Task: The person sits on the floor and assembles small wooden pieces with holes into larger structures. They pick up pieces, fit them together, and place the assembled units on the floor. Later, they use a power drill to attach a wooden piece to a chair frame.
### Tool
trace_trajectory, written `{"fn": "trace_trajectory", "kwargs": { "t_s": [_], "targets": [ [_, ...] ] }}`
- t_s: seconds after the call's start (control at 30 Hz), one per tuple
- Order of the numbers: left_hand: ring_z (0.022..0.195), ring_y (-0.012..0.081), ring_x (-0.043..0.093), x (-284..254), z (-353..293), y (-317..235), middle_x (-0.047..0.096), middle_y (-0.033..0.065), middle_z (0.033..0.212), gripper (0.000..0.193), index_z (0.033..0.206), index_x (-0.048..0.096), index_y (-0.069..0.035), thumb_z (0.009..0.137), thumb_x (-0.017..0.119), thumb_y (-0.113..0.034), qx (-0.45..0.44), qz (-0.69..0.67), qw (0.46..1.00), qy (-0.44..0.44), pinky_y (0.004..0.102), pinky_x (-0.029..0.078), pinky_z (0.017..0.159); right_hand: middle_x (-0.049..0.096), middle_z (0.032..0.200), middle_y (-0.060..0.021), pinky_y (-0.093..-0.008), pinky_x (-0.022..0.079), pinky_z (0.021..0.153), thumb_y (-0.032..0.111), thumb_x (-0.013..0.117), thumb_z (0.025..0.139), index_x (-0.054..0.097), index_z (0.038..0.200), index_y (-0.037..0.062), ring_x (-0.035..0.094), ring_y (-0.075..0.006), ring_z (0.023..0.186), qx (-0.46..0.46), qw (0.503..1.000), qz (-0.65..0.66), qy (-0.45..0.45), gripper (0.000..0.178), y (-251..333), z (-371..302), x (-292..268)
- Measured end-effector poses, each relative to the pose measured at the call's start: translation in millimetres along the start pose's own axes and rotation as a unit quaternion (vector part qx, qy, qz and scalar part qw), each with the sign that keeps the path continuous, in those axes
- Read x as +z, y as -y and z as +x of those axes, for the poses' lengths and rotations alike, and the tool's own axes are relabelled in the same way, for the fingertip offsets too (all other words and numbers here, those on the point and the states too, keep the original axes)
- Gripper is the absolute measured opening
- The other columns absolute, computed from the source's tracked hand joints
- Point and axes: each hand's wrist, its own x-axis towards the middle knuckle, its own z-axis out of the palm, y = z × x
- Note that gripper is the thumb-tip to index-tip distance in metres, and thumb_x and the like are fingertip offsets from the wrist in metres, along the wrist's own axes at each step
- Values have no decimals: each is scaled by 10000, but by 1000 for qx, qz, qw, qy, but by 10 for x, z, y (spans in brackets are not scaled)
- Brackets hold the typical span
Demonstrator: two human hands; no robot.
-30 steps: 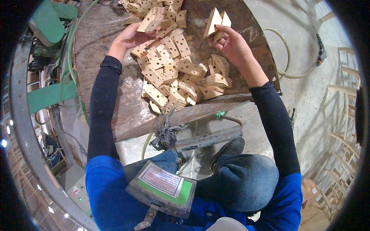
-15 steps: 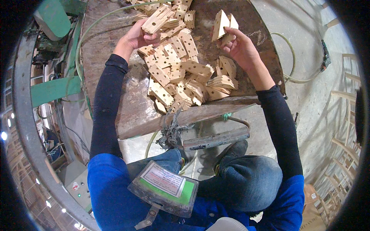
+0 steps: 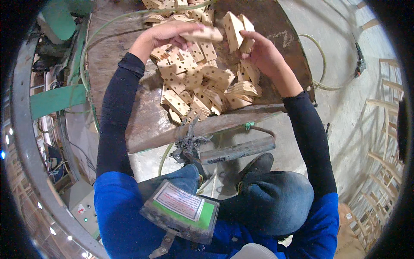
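Observation:
My left hand (image 3: 170, 34) is closed on a pale wooden block (image 3: 209, 34), which is blurred and lies nearly level, its right end close to the pieces in the other hand. Between the fingers and thumb of my right hand (image 3: 261, 51) are two triangular-looking wooden blocks with drilled holes (image 3: 233, 32), held upright side by side. Beneath and between the hands spreads a heap of similar drilled wooden blocks (image 3: 177, 82). A few stacked blocks (image 3: 243, 88) lie at the heap's right side, below my right hand.
The blocks lie on a worn brown worktable (image 3: 142, 112) with a raised front edge. A pale hose (image 3: 101, 32) crosses its left and far side. A grey cylinder (image 3: 237, 150) and dark frayed strands (image 3: 188, 144) are at the front. Green machine framing (image 3: 58, 101) stands at left.
My left hand has moved right with its block, which has turned from slanting to nearly level. My right hand has shifted slightly left with its blocks, so the held pieces are now closer.

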Motion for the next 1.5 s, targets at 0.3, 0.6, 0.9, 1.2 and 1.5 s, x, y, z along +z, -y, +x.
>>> {"fn": "trace_trajectory", "kwargs": {
  "t_s": [0.3,0.6,0.9,1.2,1.5],
  "targets": [
    [1163,241,557,248,426,504,555,147,1302,550,1367,401,7,923,594,-256,19,-87,981,-172,391,429,1025,690,1010,-90,-295,547,785,261,622,882,563,1153,40,665,-187,884,-86,989,38,-115,354,109,-47,87],
    [1054,336,589,1561,788,639,600,155,1174,383,1137,634,-67,762,702,-107,443,443,771,-117,392,511,877,650,1046,-117,-352,531,815,248,589,900,528,1158,11,642,-218,883,-107,986,66,-110,356,107,20,4],
    [965,134,587,562,309,372,623,46,1025,192,1064,593,-43,911,591,-159,86,-278,957,-19,309,493,862,673,1066,-108,-288,520,789,269,570,903,530,1213,28,653,-170,912,-104,987,41,-113,395,120,17,72],
    [1048,190,608,297,91,284,669,57,1065,303,1140,596,-14,873,510,-129,127,-346,930,2,378,425,1016,670,971,-41,-227,477,614,251,617,888,570,1155,62,670,-152,775,-28,998,-7,-62,331,74,-60,162],
    [845,105,567,158,318,297,605,11,902,262,961,607,-36,867,577,-279,-9,147,987,58,291,493,761,604,900,-3,-247,422,608,192,594,901,597,1092,70,533,-75,709,-9,994,17,-104,228,43,-38,70]
  ]
}}
